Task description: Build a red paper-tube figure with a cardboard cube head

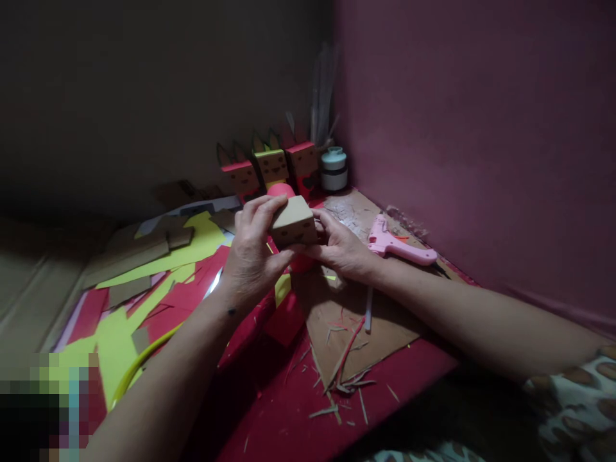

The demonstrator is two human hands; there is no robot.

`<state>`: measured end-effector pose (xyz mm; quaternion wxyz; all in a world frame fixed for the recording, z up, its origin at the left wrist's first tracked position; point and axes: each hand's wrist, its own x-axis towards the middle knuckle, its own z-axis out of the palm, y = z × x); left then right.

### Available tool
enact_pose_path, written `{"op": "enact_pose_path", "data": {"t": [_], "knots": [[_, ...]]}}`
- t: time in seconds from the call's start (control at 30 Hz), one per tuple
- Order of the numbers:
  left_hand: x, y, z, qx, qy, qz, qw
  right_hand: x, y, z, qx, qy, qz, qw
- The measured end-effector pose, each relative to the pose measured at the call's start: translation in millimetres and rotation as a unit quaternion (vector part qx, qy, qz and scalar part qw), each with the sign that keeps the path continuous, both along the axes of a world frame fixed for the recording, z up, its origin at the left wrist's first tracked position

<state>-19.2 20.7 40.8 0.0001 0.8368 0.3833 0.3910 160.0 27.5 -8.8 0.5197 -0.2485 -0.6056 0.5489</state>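
Note:
A small cardboard box [294, 221] with a face drawn on its front side is held between both hands above the work surface. My left hand [257, 240] grips its left side, fingers over the top edge and thumb beneath. On the right side, my right hand [337, 244] has its fingers curled against the box and its thumb near the bottom. Red material shows just below the box, partly hidden by the hands. Behind it stands a red rounded piece [280, 190]. A pink glue gun [397, 244] lies beyond my right wrist.
Several box-headed figures with pointed ears, including a yellow-topped one [270, 165], stand by the wall. Beside them are a pale blue jar [333, 169] and clear sticks [323, 96]. Coloured paper [163, 256] piles up on the left. Scraps litter a cardboard sheet [385, 327].

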Motion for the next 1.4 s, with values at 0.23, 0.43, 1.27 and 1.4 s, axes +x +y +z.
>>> {"op": "enact_pose_path", "data": {"t": [0.23,0.43,1.27,1.4], "knots": [[-1,1,-2.5,0.011,-0.002,0.000,1.000,1,-2,3.5,-0.033,0.004,0.005,0.999],[0,0,-1.8,0.004,0.003,-0.002,1.000,1,-2,5.3,-0.050,0.004,0.005,0.999],[-29,-64,3.2,-0.255,-0.285,0.117,0.917,6,3,3.6,0.007,-0.202,-0.023,0.979],[-29,-61,-6.6,-0.299,-0.249,0.111,0.915,7,4,0.7,0.034,-0.233,-0.033,0.971]]}}
